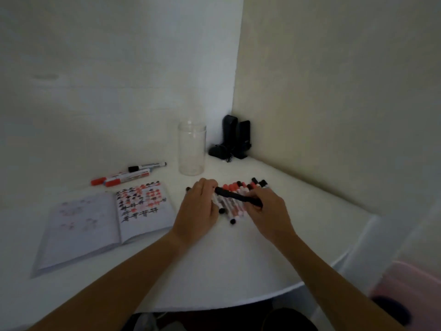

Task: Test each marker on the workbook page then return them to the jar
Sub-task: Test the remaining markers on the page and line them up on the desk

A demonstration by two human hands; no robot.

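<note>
A black marker (pixel 238 198) is gripped in the curled fingers of the right hand (pixel 267 211), while the left hand (pixel 199 209) is curled over a pile of markers (pixel 235 199) toward the table's (pixel 238 271) back right corner. The empty jar (pixel 191 148) is stood behind them near the back edge, and the open workbook (pixel 105 219) is laid toward the left edge.

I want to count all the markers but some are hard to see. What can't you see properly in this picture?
Head view only:
- Marker pile: both hands cover part of it, so no exact count.
- Left hand: fingertips curl out of sight; a grip cannot be told.
- Workbook marks: too blurred to read.
- Jar: see-through and dim; the bottom is unclear.
- Black things in the corner: too dark to name.
</note>
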